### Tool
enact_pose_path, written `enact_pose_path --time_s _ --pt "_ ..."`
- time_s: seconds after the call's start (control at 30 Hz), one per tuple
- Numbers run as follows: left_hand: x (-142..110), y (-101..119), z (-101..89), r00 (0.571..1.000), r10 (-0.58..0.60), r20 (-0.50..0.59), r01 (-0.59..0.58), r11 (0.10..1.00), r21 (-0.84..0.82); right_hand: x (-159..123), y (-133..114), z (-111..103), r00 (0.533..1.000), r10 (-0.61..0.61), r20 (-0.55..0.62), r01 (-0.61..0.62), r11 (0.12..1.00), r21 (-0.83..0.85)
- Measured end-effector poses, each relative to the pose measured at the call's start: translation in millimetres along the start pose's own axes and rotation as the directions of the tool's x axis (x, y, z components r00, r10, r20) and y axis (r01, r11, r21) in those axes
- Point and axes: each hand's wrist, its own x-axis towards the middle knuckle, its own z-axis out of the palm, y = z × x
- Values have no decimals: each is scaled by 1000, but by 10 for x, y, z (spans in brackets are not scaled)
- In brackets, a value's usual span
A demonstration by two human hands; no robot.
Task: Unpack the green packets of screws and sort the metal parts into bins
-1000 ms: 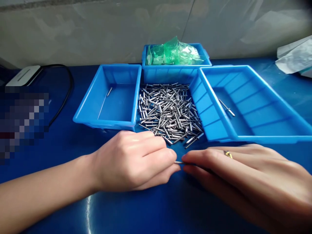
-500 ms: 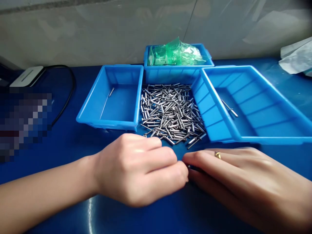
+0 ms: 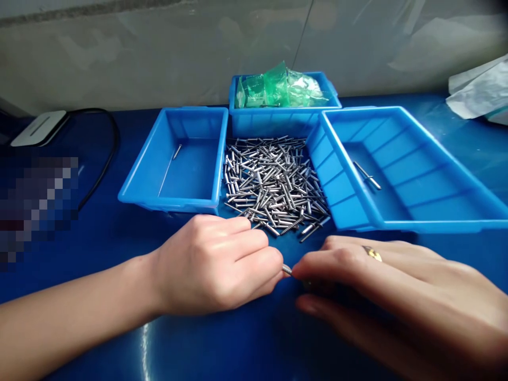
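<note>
My left hand (image 3: 216,264) rests on the blue table with its fingers curled, pinching one end of a small metal pin (image 3: 286,270). My right hand (image 3: 381,286), a gold ring on one finger, meets it from the right, fingertips closed on the pin's other end. Just beyond both hands lies a pile of several silver pins and screws (image 3: 273,182) on the table. A blue tray (image 3: 178,196) at left holds a single pin (image 3: 177,151). The larger blue tray (image 3: 397,225) at right holds another joined piece (image 3: 367,175).
A third blue bin (image 3: 278,124) behind the pile holds green plastic bags (image 3: 278,84). A black cable (image 3: 103,159) and a white device (image 3: 38,127) lie at far left. White plastic (image 3: 478,90) sits at the far right. A grey wall runs behind the table.
The hands pressed together over the pin half a second ago, then drew slightly apart, so a short piece of the pin shows between the fingertips again. The right thumb now sits lower.
</note>
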Motion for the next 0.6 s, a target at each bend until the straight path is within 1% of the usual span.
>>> enact_pose_path --time_s 0.07,0.17,0.27,0.33,0.43,0.53,0.6 --pt "-4 -4 2 1000 -7 6 7 1000 -10 19 39 -31 999 -25 -26 23 998 -50" --pt "-19 0 1 999 -46 2 46 998 -38 46 105 -59 998 -48 -32 43 990 -133" --pt "-33 20 -7 995 -91 -37 89 995 -40 26 152 -10 997 -43 -69 31 987 -159" --pt "-44 36 -21 995 -83 -56 79 995 -58 1 168 53 992 -62 -112 49 992 -115" --pt "-63 45 -46 997 -48 -52 43 995 -94 3 168 110 986 -84 -141 77 996 -54" --pt "-71 29 -52 998 -27 -52 22 996 -83 59 145 74 985 -119 -129 106 989 -103" --pt "-67 16 -46 998 -33 -49 29 996 -79 85 123 29 983 -142 -116 125 982 -140"
